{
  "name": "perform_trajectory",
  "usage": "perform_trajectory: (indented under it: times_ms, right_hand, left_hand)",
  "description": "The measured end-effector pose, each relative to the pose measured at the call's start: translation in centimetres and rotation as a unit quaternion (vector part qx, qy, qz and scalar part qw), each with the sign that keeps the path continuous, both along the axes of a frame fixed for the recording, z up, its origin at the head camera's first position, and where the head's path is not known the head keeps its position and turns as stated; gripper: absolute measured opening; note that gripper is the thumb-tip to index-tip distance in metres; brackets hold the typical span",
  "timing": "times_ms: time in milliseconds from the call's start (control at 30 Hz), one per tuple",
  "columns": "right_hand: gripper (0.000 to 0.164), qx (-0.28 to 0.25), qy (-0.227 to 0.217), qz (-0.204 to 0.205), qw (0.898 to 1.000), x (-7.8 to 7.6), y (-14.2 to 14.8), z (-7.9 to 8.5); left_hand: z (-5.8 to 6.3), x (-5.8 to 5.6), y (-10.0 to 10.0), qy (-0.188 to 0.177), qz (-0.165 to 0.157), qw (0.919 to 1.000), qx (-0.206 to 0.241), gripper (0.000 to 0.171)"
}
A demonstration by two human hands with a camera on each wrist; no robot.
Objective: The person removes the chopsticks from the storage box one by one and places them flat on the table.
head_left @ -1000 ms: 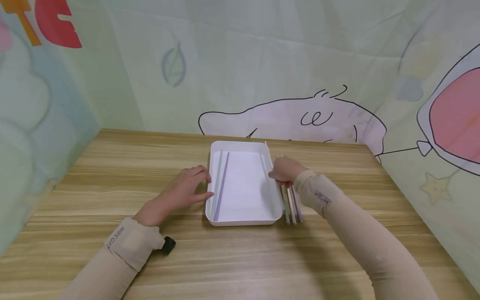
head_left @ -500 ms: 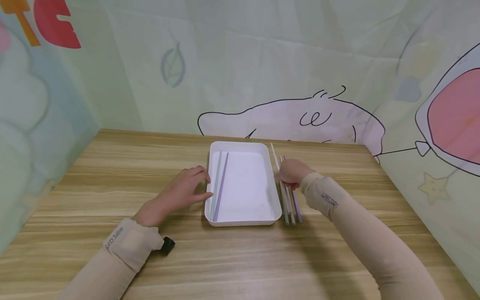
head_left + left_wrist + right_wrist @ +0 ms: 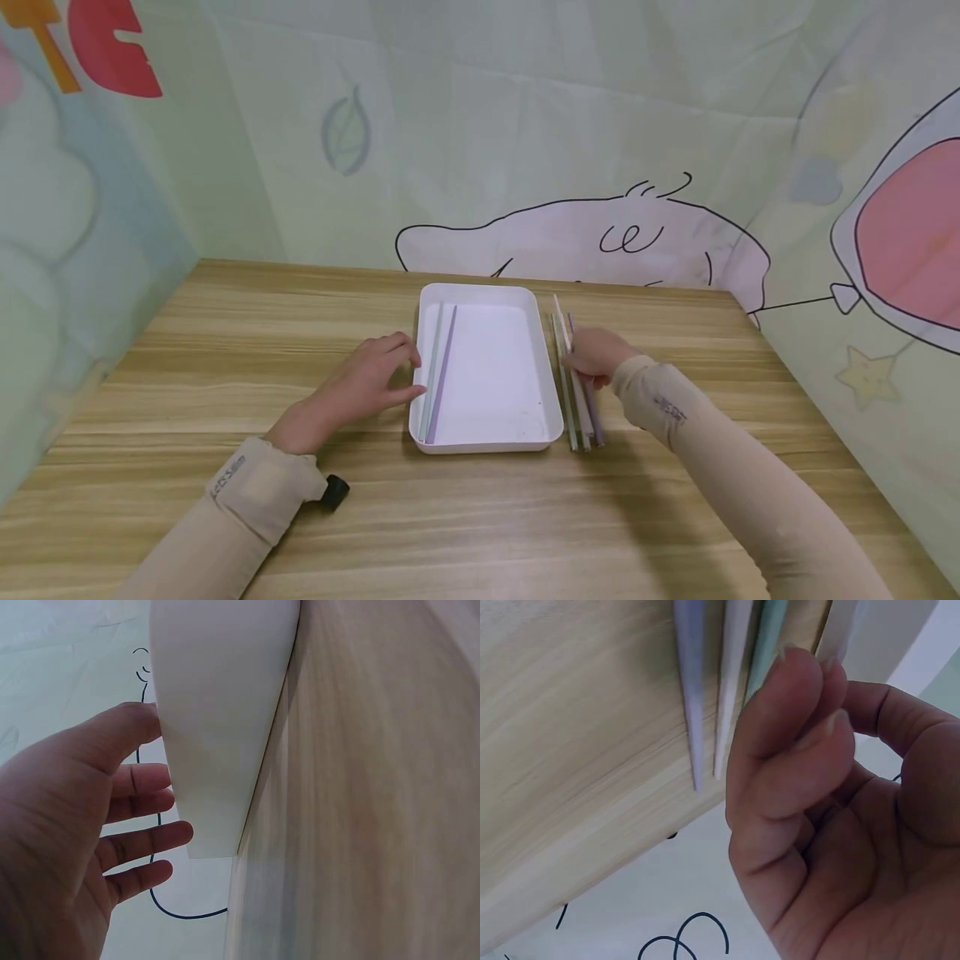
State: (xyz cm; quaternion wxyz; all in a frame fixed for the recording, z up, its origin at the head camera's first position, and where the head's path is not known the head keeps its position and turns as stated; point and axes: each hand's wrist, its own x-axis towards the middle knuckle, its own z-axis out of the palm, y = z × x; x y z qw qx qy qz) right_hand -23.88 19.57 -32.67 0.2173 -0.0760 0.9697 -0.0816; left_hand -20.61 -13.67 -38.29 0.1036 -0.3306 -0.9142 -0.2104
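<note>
A white tray lies on the table, with a pale green chopstick and a purple chopstick along its left side. My left hand is at the tray's left wall, thumb and fingers spread and touching the rim. To the right of the tray, my right hand pinches a pale pink chopstick, its far end sticking out beyond the fingers. Under that hand lie more chopsticks, a green chopstick and a purple chopstick among them. In the right wrist view the curled fingers hide the pinch itself.
The wooden table reaches back to a printed fabric backdrop, which also stands along both sides. A small black object is attached at my left cuff.
My right hand has moved right, away from the tray's right rim, carrying the pale pink chopstick over the other chopsticks. The left hand and the tray have stayed in place.
</note>
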Motion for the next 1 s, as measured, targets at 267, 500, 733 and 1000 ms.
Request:
perform_trajectory:
  times_ms: [267,500,733,1000]
  right_hand:
    - [0.039,-0.008,-0.019,-0.028,0.999,0.0,0.9,-0.8]
    - [0.042,-0.018,-0.023,-0.027,0.999,0.2,1.8,-1.3]
    - [0.047,-0.024,-0.033,-0.026,0.999,0.3,2.6,-1.6]
    - [0.042,-0.024,-0.034,-0.024,0.999,0.5,3.2,-1.7]
  left_hand:
    - [0.0,0.0,0.0,0.001,-0.001,1.0,0.001,0.032]
    - [0.0,-0.1,0.0,0.002,-0.002,1.0,0.001,0.032]
    - [0.1,0.0,0.0,0.003,-0.002,1.0,0.001,0.032]
    - [0.2,0.1,0.1,-0.002,0.001,1.0,-0.002,0.032]
